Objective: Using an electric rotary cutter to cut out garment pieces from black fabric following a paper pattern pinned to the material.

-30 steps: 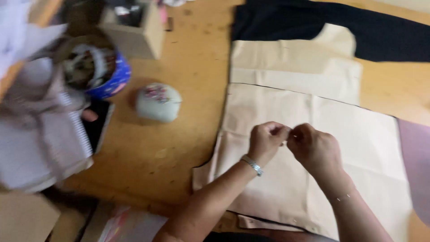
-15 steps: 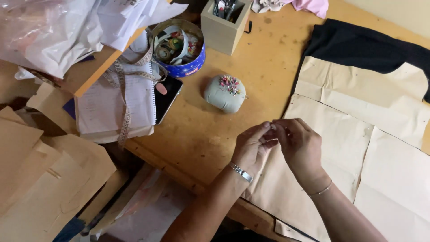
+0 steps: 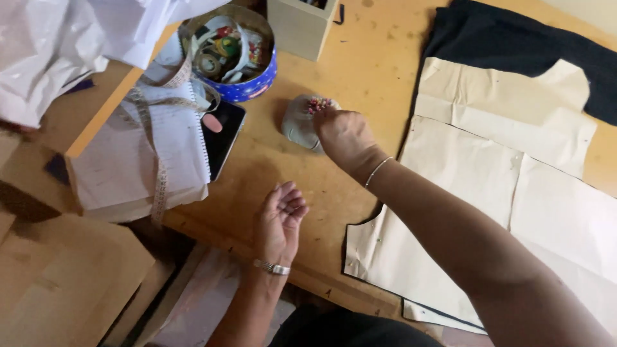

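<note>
My right hand [image 3: 344, 136] reaches across the wooden table [image 3: 360, 58] and its fingertips touch the top of a grey pincushion [image 3: 297, 122] stuck with coloured pins. Whether a pin is pinched between the fingers is hidden. My left hand [image 3: 280, 222], with a watch on the wrist, hovers palm up near the table's front edge, its fingers loosely curled and holding nothing I can see. Beige paper pattern pieces [image 3: 488, 186] lie pinned on black fabric [image 3: 514, 45] to the right of my right arm.
A blue round tin [image 3: 247, 90] full of sewing bits stands at the back, beside a wooden box [image 3: 302, 29]. A spiral notebook [image 3: 141, 160] with a tape measure [image 3: 156, 186] over it and a dark phone [image 3: 225, 138] lie at the left. White plastic [image 3: 58, 58] and brown paper [image 3: 71, 283] lie farther left.
My hands have come apart from over the pattern. The right hand has reached left to the pincushion. The left hand has dropped toward the table's front edge, and the view has swung left.
</note>
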